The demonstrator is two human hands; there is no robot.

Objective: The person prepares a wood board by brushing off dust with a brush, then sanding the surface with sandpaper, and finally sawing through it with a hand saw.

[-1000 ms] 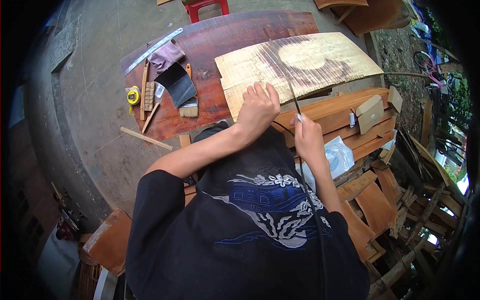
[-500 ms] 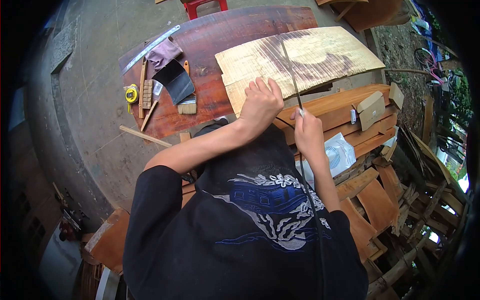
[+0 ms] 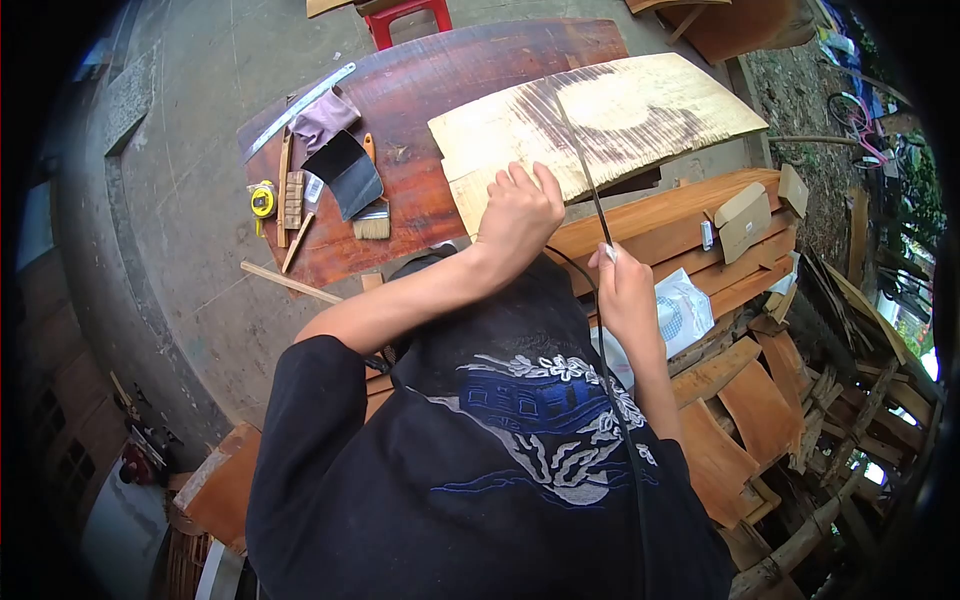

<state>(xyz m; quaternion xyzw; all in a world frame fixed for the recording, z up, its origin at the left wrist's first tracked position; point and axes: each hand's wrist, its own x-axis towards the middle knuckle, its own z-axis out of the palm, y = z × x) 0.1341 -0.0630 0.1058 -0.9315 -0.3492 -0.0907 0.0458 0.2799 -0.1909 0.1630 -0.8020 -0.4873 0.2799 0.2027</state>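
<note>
The right hand clenches the near end of a thin dark strip. Left of that grip, the left hand's bent fingers touch the pale board; whether they clamp it cannot be told. The strip crosses the board ahead.

Table middle: an open lane runs over the table between the brush and the pale board.
Table left: ruler, cloth, dark sheet and tape measure crowd together, leaving narrow gaps.
Board, near left: the left hand blocks this corner.
Board, across: a thin dark strip crosses down to the right hand.
Near right: planks, cardboard and plastic bag stand in the way.
Between hands: a cable loops through.
</note>
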